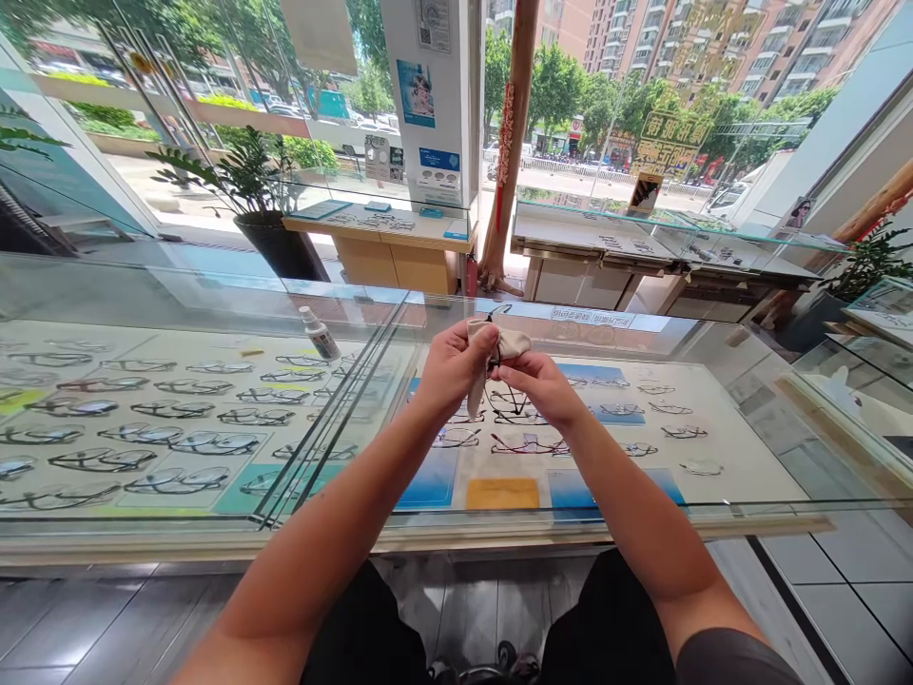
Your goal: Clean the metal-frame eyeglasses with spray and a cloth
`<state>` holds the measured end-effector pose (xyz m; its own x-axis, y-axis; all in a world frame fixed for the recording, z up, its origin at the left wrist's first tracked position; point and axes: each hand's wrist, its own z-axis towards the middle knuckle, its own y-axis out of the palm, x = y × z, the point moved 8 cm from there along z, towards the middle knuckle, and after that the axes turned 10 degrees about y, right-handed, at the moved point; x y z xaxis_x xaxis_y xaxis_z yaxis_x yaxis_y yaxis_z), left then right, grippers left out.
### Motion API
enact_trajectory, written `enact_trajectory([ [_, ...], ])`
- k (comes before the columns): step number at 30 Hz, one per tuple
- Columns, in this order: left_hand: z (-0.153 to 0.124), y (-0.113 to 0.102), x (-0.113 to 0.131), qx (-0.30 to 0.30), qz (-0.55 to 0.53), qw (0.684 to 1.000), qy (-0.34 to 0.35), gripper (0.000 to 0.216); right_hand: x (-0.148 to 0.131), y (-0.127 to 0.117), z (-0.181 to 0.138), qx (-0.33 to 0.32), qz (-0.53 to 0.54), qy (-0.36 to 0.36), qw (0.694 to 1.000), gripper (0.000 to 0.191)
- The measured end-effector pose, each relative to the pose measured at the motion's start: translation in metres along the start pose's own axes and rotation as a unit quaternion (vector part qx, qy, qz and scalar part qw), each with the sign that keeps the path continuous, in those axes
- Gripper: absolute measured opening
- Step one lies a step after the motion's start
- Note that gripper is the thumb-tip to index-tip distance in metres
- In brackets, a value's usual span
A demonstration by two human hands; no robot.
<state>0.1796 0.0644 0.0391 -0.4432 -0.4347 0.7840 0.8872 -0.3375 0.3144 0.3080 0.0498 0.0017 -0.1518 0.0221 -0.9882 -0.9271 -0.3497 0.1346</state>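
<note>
Over the glass counter, my left hand pinches a cream cleaning cloth that is folded around a pair of dark-framed glasses. One thin part of the frame pokes out above the cloth, and a corner of the cloth hangs below my left thumb. From the other side, my right hand grips the glasses near the cloth's lower edge, fingers closed. The cloth and fingers hide most of the frame, so the lenses cannot be made out clearly.
Rows of eyeglasses lie inside the glass display counter. A white spray bottle stands on its left part. An orange cloth lies under the glass. Beyond are a potted plant, more display cases and a wooden post.
</note>
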Motion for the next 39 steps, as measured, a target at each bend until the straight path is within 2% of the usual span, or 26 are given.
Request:
enact_trajectory([
  [3, 0.003, -0.006, -0.003, -0.008, 0.01, 1.0, -0.001, 0.058, -0.001, -0.001, -0.001, 0.005, -0.006, 0.001, 1.0, 0.048],
  [9, 0.01, -0.01, 0.004, -0.144, -0.008, 0.989, -0.04, 0.049, -0.008, -0.01, -0.002, 0.017, 0.023, -0.008, 1.0, 0.045],
  [13, 0.008, -0.007, 0.011, -0.189, -0.018, 0.98, -0.051, 0.04, -0.013, -0.009, -0.002, 0.01, 0.045, -0.012, 0.999, 0.041],
  [16, 0.008, -0.004, 0.01, -0.162, -0.012, 0.986, -0.039, 0.047, -0.01, -0.009, -0.001, 0.014, 0.055, -0.007, 0.998, 0.042],
  [22, 0.004, 0.001, 0.009, -0.068, 0.018, 0.997, 0.012, 0.045, -0.001, -0.006, 0.0, 0.004, 0.035, -0.015, 0.999, 0.04],
  [27, 0.004, -0.006, 0.007, -0.02, 0.055, 0.998, 0.027, 0.056, 0.0, 0.0, 0.0, -0.006, 0.012, -0.015, 1.0, 0.045],
  [29, 0.008, -0.009, 0.005, -0.04, 0.052, 0.998, 0.013, 0.057, -0.001, -0.001, 0.001, 0.0, 0.012, -0.015, 1.0, 0.045],
  [35, 0.011, -0.007, 0.011, -0.184, 0.001, 0.981, -0.053, 0.047, -0.007, -0.01, 0.001, 0.014, 0.028, -0.029, 0.999, 0.041],
  [37, 0.011, -0.007, 0.011, -0.181, 0.004, 0.981, -0.063, 0.046, -0.008, -0.01, 0.0, 0.015, 0.031, -0.032, 0.999, 0.041],
  [39, 0.011, -0.008, 0.011, -0.142, 0.005, 0.989, -0.05, 0.046, -0.007, -0.01, 0.001, 0.016, 0.027, -0.029, 0.999, 0.042],
])
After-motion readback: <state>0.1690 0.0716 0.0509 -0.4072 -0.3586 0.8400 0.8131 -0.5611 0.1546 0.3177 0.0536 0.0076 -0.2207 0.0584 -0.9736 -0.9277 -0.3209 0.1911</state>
